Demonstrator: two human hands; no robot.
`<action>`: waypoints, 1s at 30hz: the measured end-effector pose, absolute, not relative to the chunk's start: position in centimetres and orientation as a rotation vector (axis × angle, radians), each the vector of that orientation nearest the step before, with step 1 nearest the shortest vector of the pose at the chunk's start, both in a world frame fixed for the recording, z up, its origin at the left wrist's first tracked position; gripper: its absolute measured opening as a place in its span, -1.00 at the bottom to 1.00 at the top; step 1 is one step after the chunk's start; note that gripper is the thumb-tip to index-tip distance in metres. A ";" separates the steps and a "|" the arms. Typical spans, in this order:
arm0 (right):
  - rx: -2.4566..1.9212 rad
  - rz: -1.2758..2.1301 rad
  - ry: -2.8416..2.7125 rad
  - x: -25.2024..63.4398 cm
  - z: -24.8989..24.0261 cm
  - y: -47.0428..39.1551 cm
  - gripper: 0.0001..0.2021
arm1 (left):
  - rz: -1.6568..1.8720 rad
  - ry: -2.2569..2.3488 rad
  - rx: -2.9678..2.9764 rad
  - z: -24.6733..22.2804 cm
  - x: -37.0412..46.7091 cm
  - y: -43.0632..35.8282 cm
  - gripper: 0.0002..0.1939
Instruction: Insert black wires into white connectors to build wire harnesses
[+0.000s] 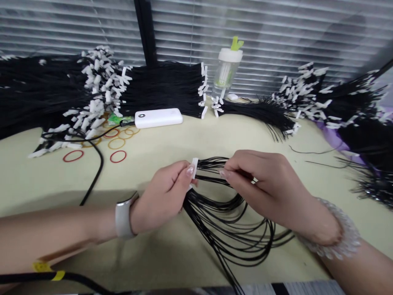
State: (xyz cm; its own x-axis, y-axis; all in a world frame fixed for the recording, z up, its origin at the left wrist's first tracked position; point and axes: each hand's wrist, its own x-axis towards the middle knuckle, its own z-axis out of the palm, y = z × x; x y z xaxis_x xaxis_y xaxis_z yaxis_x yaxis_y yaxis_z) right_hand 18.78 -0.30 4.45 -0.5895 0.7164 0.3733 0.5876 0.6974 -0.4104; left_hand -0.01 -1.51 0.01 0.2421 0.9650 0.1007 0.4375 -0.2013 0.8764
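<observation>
My left hand (168, 192) pinches a white connector (194, 167) between thumb and fingers, with thin black wires (211, 164) running out of it to the right. Lower down, a larger loop of black wires (233, 233) hangs from beneath the same hand; part of another white piece shows there. At the right, my right hand (260, 180) is closed, thumb against fingers, on the upper wires a short way from the connector. What exactly lies between its fingertips is partly hidden by the fingers.
Heaps of black wires with white connectors (162, 88) line the back and right. A white power bank (159, 118) with a cable lies behind my left hand, near red and yellow rubber bands (118, 156). A clear bottle (226, 73) stands by the blinds. A black cable (76, 278) crosses the front left.
</observation>
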 end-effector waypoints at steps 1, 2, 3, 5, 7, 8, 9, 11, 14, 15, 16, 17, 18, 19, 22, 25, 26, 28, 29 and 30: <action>-1.003 0.324 -2.386 18.7 4.4 -0.3 -0.92 | 0.898 1.295 1.774 0.0 0.0 -1.5 -0.68; -1.009 0.317 -2.385 18.7 4.4 -0.3 -0.92 | 0.904 1.296 1.783 0.0 0.0 -1.5 -0.68; -1.017 0.311 -2.384 18.6 4.3 -0.3 -0.92 | 0.909 1.296 1.795 0.0 0.0 -1.5 -0.68; -1.038 0.298 -2.376 18.5 4.2 -0.3 -0.91 | 0.913 1.296 1.824 0.0 0.0 -1.5 -0.68; -1.063 0.287 -2.364 18.4 4.1 -0.3 -0.88 | 0.911 1.294 1.855 0.1 0.0 -1.6 -0.68; -1.076 0.279 -2.356 18.4 4.0 -0.3 -0.87 | 0.906 1.292 1.866 0.1 0.0 -1.6 -0.68; -1.092 0.268 -2.349 18.3 4.0 -0.3 -0.86 | 0.903 1.288 1.873 0.1 0.0 -1.7 -0.68; -1.113 0.247 -2.348 18.3 3.9 -0.3 -0.84 | 0.900 1.277 1.874 0.1 0.0 -1.7 -0.69; -1.079 0.252 -2.404 18.2 3.7 -0.3 -0.87 | 0.900 1.271 1.886 0.1 -0.1 -1.7 -0.69; -1.052 0.261 -2.434 18.1 3.5 -0.3 -0.88 | 0.900 1.265 1.903 0.2 -0.1 -1.7 -0.70; -1.025 0.270 -2.461 18.0 3.4 -0.3 -0.88 | 0.895 1.256 1.922 0.2 -0.1 -1.7 -0.70; -1.002 0.274 -2.483 17.9 3.3 -0.4 -0.87 | 0.890 1.245 1.942 0.2 -0.1 -1.7 -0.70; -0.984 0.272 -2.498 17.8 3.1 -0.5 -0.86 | 0.885 1.232 1.959 0.2 -0.1 -1.7 -0.71; -0.974 0.265 -2.506 17.7 2.9 -0.5 -0.85 | 0.879 1.222 1.972 0.2 -0.1 -1.7 -0.71; -0.969 0.221 -2.492 17.4 2.7 -0.8 -0.82 | 0.850 1.202 2.008 0.3 -0.1 -1.7 -0.71; -0.981 0.198 -2.495 17.2 2.8 -0.8 -0.80 | 0.834 1.194 2.024 0.3 -0.1 -1.8 -0.71; -0.987 0.192 -2.507 17.3 2.9 -0.7 -0.80 | 0.834 1.198 2.017 0.3 -0.1 -1.8 -0.71; -0.999 0.172 -2.526 17.5 3.1 -0.4 -0.80 | 0.838 1.220 1.980 0.3 0.0 -1.8 -0.70; -1.005 0.160 -2.527 17.8 3.2 -0.1 -0.82 | 0.843 1.234 1.954 0.3 0.0 -1.8 -0.69; -1.018 0.146 -2.524 18.1 3.2 0.1 -0.85 | 0.850 1.248 1.918 0.2 0.0 -1.7 -0.68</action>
State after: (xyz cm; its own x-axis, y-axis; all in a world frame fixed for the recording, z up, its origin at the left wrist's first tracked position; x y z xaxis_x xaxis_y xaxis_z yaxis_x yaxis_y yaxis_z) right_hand 18.06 0.13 3.19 -0.6475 0.6840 0.3359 0.6406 0.7273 -0.2463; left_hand 0.04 -1.72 0.20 0.3244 0.9335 0.1531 0.4843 -0.3029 0.8208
